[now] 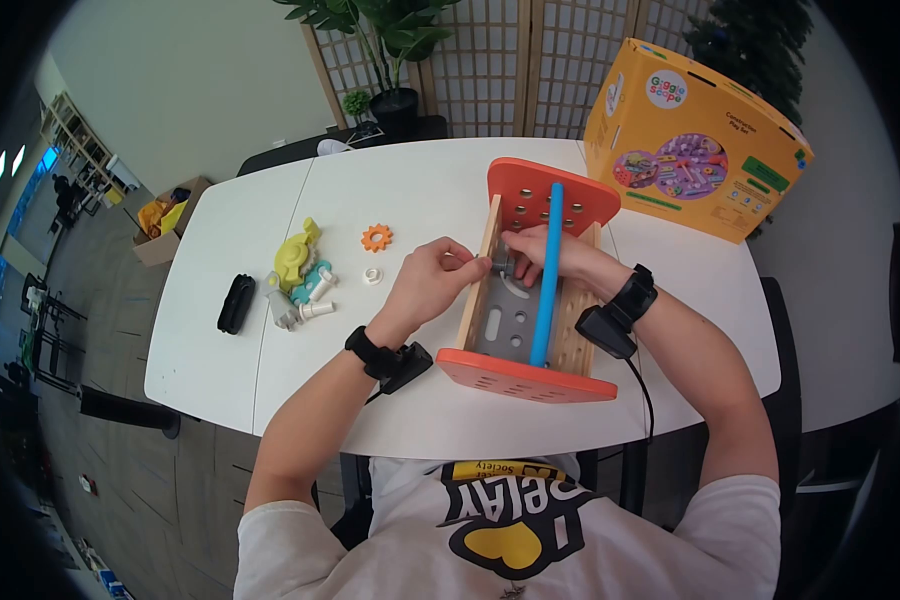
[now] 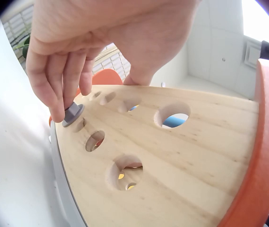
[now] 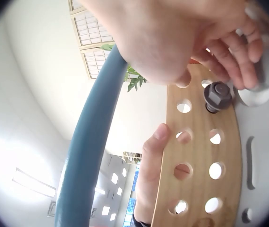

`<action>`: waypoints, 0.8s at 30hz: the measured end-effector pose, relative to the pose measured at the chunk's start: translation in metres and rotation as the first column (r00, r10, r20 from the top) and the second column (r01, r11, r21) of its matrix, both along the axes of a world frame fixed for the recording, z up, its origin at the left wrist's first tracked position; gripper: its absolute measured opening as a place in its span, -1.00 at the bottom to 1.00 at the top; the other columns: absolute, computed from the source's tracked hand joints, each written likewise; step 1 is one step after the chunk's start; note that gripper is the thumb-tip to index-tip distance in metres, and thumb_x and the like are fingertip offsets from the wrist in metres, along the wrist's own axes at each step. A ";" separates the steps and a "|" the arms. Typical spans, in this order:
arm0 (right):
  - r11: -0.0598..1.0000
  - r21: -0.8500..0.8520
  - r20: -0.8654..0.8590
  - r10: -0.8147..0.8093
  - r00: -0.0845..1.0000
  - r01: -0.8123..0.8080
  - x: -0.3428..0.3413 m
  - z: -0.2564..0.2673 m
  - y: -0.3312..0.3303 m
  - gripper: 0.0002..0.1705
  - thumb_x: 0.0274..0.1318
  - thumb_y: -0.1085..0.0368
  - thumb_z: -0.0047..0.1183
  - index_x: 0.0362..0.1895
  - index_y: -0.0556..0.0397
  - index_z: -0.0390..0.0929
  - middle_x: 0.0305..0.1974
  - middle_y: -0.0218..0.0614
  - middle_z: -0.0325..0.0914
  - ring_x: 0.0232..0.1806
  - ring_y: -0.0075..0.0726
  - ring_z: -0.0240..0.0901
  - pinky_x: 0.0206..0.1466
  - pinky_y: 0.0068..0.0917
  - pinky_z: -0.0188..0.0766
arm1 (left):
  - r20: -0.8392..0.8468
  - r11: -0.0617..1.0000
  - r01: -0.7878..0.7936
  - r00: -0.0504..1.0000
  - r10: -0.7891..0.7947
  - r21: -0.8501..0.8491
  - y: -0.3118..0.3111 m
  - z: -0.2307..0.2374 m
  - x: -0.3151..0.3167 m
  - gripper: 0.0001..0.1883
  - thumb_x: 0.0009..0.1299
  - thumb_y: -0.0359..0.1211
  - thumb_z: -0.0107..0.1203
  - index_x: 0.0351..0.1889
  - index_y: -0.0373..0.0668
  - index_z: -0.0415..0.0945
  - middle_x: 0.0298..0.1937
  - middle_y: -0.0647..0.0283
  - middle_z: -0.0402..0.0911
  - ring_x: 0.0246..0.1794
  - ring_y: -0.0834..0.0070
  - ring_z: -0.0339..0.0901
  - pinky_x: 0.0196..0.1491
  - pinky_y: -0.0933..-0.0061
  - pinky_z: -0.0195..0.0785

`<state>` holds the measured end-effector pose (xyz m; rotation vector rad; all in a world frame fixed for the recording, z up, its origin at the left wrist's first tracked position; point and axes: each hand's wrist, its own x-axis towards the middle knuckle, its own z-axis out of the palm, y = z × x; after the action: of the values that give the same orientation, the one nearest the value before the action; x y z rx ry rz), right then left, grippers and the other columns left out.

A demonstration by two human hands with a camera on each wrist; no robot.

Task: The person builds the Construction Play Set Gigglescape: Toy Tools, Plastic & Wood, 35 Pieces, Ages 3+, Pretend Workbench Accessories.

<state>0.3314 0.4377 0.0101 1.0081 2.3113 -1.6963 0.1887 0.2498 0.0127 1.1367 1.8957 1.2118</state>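
Note:
A toy toolbox with orange ends (image 1: 527,377), a wooden side panel (image 2: 191,151), a grey base (image 3: 266,156) and a blue bar handle (image 1: 547,280) stands before me. My left hand (image 1: 433,283) is at its left side, thumb at the panel's top edge. In the left wrist view its fingertips hold the head of a grey bolt (image 2: 73,113) against the panel's outer face. Inside the box, a grey hex nut (image 3: 218,96) sits at the bolt's inner end. My right hand (image 1: 560,257) reaches in under the handle, its loosely bent fingers (image 3: 238,54) beside the nut.
Left on the white table (image 1: 370,400) lie an orange gear (image 1: 377,237), a white ring (image 1: 372,275), a yellow-green toy piece (image 1: 292,258), several grey, teal and white parts and a black case (image 1: 235,304). A yellow construction set box (image 1: 690,140) stands at back right.

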 end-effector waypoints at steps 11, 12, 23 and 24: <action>0.987 0.060 0.001 0.149 0.989 -0.149 0.003 0.000 0.003 -0.63 0.43 0.10 0.16 -0.03 0.20 0.66 -0.33 -0.34 0.70 -0.34 -0.53 0.62 -0.26 -0.56 0.48 | 0.109 0.998 0.048 0.993 -0.044 -0.030 0.001 0.005 -0.005 -0.66 0.42 -0.17 0.29 -0.10 -0.28 0.59 -0.18 0.13 0.80 -0.11 0.54 0.65 0.02 0.51 0.43; 0.992 0.010 0.032 0.124 0.992 -0.125 0.002 -0.002 0.005 -0.62 0.44 0.11 0.15 0.01 0.22 0.65 -0.33 -0.33 0.71 -0.34 -0.52 0.63 -0.25 -0.55 0.49 | 0.118 0.998 0.054 0.992 -0.049 -0.040 0.001 0.005 -0.005 -0.68 0.44 -0.19 0.26 -0.07 -0.27 0.59 -0.17 0.17 0.80 -0.11 0.57 0.62 0.02 0.53 0.39; 0.978 0.165 -0.237 0.168 0.957 -0.130 0.007 -0.018 0.006 -0.63 0.31 0.06 0.29 -0.14 0.14 0.59 -0.31 -0.27 0.72 -0.31 -0.53 0.62 -0.25 -0.56 0.48 | 0.092 0.998 0.039 0.995 -0.036 -0.040 0.002 0.004 -0.004 -0.70 0.44 -0.21 0.27 -0.11 -0.28 0.58 -0.22 0.17 0.80 -0.14 0.59 0.62 0.01 0.54 0.39; 0.979 0.136 -0.221 0.177 0.959 -0.149 0.008 -0.018 0.008 -0.62 0.33 0.07 0.26 -0.09 0.16 0.59 -0.31 -0.27 0.72 -0.32 -0.53 0.62 -0.25 -0.56 0.48 | 0.097 0.999 0.038 0.995 -0.034 -0.037 0.002 0.003 -0.004 -0.70 0.44 -0.21 0.27 -0.11 -0.28 0.58 -0.23 0.17 0.80 -0.15 0.59 0.61 0.00 0.54 0.39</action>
<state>0.3390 0.4460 -0.0082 0.6411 2.5845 -1.7099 0.1850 0.2517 0.0156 1.0687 1.8114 1.1839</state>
